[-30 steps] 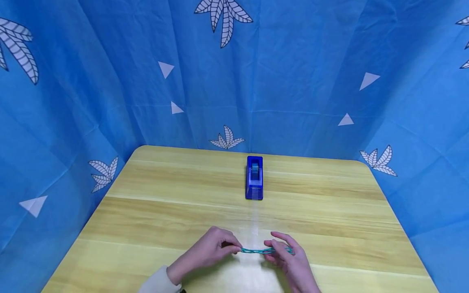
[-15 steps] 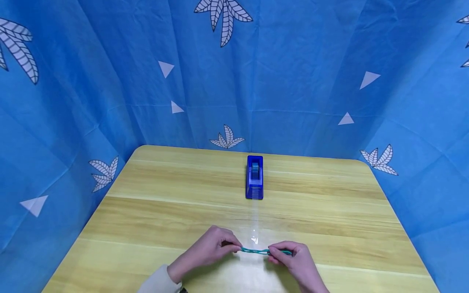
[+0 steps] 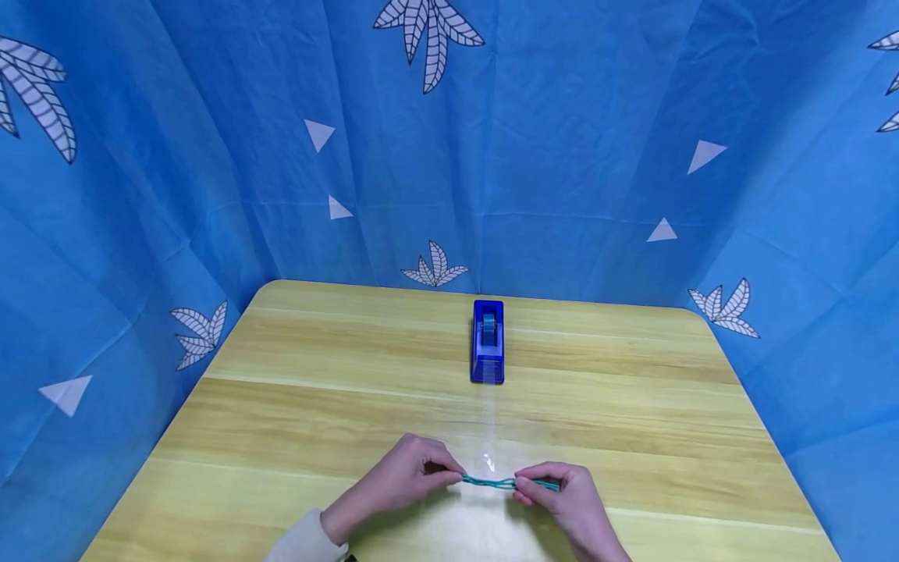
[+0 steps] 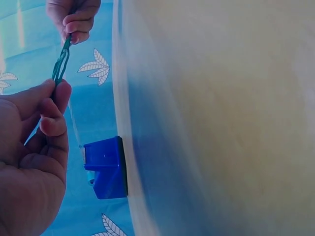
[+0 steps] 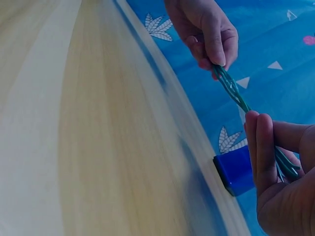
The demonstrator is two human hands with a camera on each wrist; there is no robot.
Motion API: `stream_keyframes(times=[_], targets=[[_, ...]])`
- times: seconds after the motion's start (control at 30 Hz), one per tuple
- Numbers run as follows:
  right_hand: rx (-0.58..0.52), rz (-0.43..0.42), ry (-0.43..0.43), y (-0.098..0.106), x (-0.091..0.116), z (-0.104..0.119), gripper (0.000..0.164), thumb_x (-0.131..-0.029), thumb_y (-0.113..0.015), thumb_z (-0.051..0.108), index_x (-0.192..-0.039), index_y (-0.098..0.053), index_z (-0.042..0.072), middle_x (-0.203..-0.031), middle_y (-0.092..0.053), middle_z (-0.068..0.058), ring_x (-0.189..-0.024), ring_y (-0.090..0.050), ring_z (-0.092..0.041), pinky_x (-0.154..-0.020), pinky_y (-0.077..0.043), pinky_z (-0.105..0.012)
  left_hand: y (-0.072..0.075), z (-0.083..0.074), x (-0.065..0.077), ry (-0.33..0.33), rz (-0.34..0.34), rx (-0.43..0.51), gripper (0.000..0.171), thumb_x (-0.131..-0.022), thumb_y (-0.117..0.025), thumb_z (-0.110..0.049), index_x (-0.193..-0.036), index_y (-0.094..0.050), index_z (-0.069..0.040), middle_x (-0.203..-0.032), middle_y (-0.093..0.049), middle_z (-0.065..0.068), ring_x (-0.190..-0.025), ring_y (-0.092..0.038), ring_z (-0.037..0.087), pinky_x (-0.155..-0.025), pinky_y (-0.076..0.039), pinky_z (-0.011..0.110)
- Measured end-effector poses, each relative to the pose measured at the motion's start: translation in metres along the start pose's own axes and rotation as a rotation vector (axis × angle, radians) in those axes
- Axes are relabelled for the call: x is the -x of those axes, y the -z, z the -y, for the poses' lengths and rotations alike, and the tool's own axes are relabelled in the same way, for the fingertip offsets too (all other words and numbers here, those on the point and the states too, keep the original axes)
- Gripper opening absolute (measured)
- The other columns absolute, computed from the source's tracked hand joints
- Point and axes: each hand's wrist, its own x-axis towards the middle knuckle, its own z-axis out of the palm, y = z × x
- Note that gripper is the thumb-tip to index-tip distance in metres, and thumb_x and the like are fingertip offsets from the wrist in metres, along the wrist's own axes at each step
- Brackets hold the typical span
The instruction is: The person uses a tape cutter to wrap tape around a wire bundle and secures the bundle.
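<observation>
A thin bundle of green cord [image 3: 488, 482] is held level between my two hands, low in the head view. My left hand [image 3: 410, 471] pinches its left end between thumb and forefinger. Thumb and fingertips of my right hand [image 3: 565, 499] pinch it farther right, and looped strands [image 5: 287, 164] stick out past them inside the palm. Between the hands the strands [image 4: 61, 61] run side by side, slightly apart. A clear strip of tape [image 3: 489, 421] stretches from the blue tape dispenser [image 3: 488, 363] toward the cord, its near end glinting just beyond it.
The dispenser, with its tape roll [image 3: 489, 321], stands near the back edge of the wooden table [image 3: 337, 343]. A blue curtain [image 3: 576, 156] with white leaf prints surrounds the table at the back and both sides.
My right hand's fingers, spread around the cord a second ago, have come together and now pinch it. The tape's near end now glints closer to the cord. My left hand has stayed put.
</observation>
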Motion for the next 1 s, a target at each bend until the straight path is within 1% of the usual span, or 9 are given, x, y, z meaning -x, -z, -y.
stream_keyframes(times=[0.2,0.27,0.4,0.47,0.53,0.63,0.8,0.9,1.0], targets=[[0.022,-0.015,0.021,-0.001,0.0,0.0,0.032,-0.088,-0.079,-0.002,-0.111,-0.068,-0.021,-0.096,-0.077,-0.018,-0.078,-0.076,-0.014,-0.076,-0.063,-0.026,0.0,-0.001,0.001,0.07,-0.017,0.042,0.007,-0.093,-0.078,-0.018,-0.096,-0.083,-0.015,-0.081,-0.073,-0.009,-0.064,-0.053,-0.005,-0.058,-0.048,0.016],[0.033,-0.019,0.03,-0.001,0.0,0.0,0.03,-0.087,-0.079,-0.002,-0.11,-0.069,-0.02,-0.096,-0.077,-0.02,-0.078,-0.076,-0.014,-0.076,-0.063,-0.026,-0.001,-0.002,0.002,0.104,-0.023,0.065,0.007,-0.092,-0.079,-0.019,-0.096,-0.083,-0.015,-0.084,-0.075,-0.008,-0.066,-0.057,-0.003,-0.06,-0.05,0.017],[0.042,-0.02,0.043,-0.001,0.001,0.001,0.029,-0.087,-0.079,-0.002,-0.109,-0.07,-0.019,-0.098,-0.077,-0.021,-0.079,-0.077,-0.015,-0.076,-0.063,-0.027,-0.002,-0.004,0.003,0.21,-0.026,0.192,0.01,-0.093,-0.078,-0.021,-0.099,-0.083,-0.014,-0.09,-0.08,0.001,-0.072,-0.069,0.009,-0.064,-0.059,0.023],[0.045,-0.023,0.049,0.0,0.001,0.002,0.029,-0.087,-0.079,-0.002,-0.108,-0.07,-0.018,-0.098,-0.076,-0.022,-0.078,-0.077,-0.014,-0.076,-0.063,-0.027,-0.003,-0.005,0.004,0.262,-0.032,0.262,0.012,-0.094,-0.077,-0.023,-0.1,-0.083,-0.014,-0.09,-0.08,0.005,-0.07,-0.07,0.014,-0.062,-0.059,0.024],[0.051,-0.027,0.057,0.0,0.002,0.002,0.028,-0.087,-0.08,-0.002,-0.108,-0.07,-0.019,-0.097,-0.077,-0.022,-0.078,-0.077,-0.014,-0.076,-0.063,-0.026,-0.004,-0.005,0.003,0.289,-0.038,0.307,0.012,-0.094,-0.077,-0.023,-0.099,-0.083,-0.013,-0.089,-0.08,0.009,-0.064,-0.067,0.014,-0.058,-0.057,0.022],[0.044,-0.031,0.064,-0.001,0.002,0.002,0.029,-0.087,-0.08,-0.002,-0.108,-0.07,-0.019,-0.096,-0.077,-0.02,-0.078,-0.077,-0.014,-0.076,-0.063,-0.026,-0.006,-0.006,0.003,0.3,-0.055,0.328,0.01,-0.094,-0.077,-0.02,-0.096,-0.082,-0.012,-0.086,-0.079,0.014,-0.06,-0.061,0.011,-0.053,-0.051,0.018],[0.025,-0.024,0.065,-0.003,0.002,0.0,0.031,-0.089,-0.079,0.001,-0.111,-0.068,-0.019,-0.094,-0.077,-0.015,-0.08,-0.076,-0.015,-0.078,-0.063,-0.027,-0.008,-0.009,0.004,0.281,-0.118,0.305,0.005,-0.093,-0.078,-0.012,-0.093,-0.082,-0.011,-0.086,-0.078,0.014,-0.061,-0.065,0.013,-0.054,-0.053,0.018],[0.005,0.005,0.056,-0.003,0.002,-0.001,0.035,-0.092,-0.076,0.004,-0.117,-0.065,-0.019,-0.096,-0.076,-0.013,-0.082,-0.076,-0.016,-0.079,-0.063,-0.028,-0.01,-0.01,0.005,0.248,-0.145,0.278,0.004,-0.091,-0.078,-0.011,-0.093,-0.082,-0.011,-0.085,-0.078,0.013,-0.06,-0.063,0.01,-0.053,-0.052,0.017],[-0.019,0.063,0.023,-0.002,0.002,-0.001,0.039,-0.097,-0.072,0.008,-0.124,-0.061,-0.018,-0.098,-0.076,-0.014,-0.081,-0.077,-0.017,-0.078,-0.064,-0.029,-0.011,-0.008,0.005,0.217,-0.157,0.253,0.004,-0.091,-0.078,-0.011,-0.093,-0.082,-0.011,-0.084,-0.077,0.011,-0.06,-0.061,0.008,-0.053,-0.051,0.017]])
